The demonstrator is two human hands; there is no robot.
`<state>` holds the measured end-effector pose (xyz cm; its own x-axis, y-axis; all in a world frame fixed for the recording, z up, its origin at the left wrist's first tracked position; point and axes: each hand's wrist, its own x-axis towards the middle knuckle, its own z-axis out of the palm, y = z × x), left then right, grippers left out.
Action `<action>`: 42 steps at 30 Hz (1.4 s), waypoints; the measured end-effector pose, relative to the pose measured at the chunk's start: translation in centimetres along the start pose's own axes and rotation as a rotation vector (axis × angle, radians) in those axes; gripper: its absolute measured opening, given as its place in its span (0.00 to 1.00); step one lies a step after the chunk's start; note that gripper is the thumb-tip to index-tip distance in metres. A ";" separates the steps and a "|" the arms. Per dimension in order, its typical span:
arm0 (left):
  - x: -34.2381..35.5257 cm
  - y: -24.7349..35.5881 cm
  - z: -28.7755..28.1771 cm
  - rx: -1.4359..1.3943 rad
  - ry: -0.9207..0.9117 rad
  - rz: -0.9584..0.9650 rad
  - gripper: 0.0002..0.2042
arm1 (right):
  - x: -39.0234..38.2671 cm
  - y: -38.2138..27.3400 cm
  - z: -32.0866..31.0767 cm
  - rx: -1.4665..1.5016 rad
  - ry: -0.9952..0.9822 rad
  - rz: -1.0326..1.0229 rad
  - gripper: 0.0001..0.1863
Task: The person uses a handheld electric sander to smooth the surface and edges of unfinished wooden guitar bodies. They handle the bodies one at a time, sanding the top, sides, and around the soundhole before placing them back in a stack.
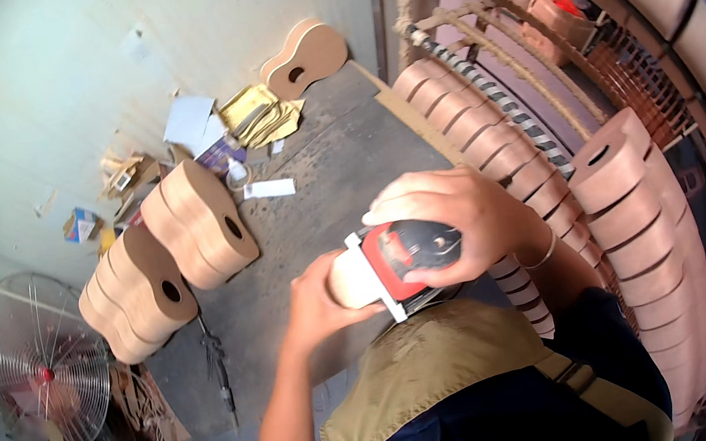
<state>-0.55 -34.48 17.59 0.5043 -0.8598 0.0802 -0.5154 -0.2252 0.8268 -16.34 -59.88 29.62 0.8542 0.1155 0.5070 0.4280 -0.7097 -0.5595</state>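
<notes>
My right hand (474, 207) is wrapped over the black top of a red and black electric sander (399, 273) in front of my apron. White sheet edges stick out past the sander's base. My left hand (315, 304) grips a pale wooden piece (349, 278) with a rounded end, thumb and fingers on opposite sides. The sander sits against this piece and hides most of it, so its full shape cannot be made out. Two stacks of ukulele bodies, a nearer one (131, 295) and a farther one (194, 226), stand on the dark workbench (313, 199) at left.
Another ukulele body (306, 56) leans against the back wall. Yellow sandpaper sheets (260, 116) and a white bottle (236, 169) lie near it. A black air blow gun (222, 372) rests at the bench's left. A wire-caged fan (42, 367) stands far left; rows of bodies (639, 242) line the right.
</notes>
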 end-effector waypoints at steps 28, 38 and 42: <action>0.4 -5.9 4.8 -0.468 0.043 -0.019 0.44 | -4.6 2.7 -1.8 -0.271 0.182 0.175 0.29; 2.4 -5.1 7.8 -0.393 0.023 -0.076 0.41 | 1.0 0.6 0.9 -0.381 0.006 0.032 0.27; 0.5 -8.0 4.6 -0.554 0.051 -0.028 0.46 | -2.4 1.7 -0.2 -0.155 0.166 0.164 0.28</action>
<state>0.62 -35.20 8.50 0.5523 -0.8307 0.0695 -0.0669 0.0389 0.9970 -17.78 -61.53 27.59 0.8426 -0.1161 0.5258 0.2270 -0.8089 -0.5424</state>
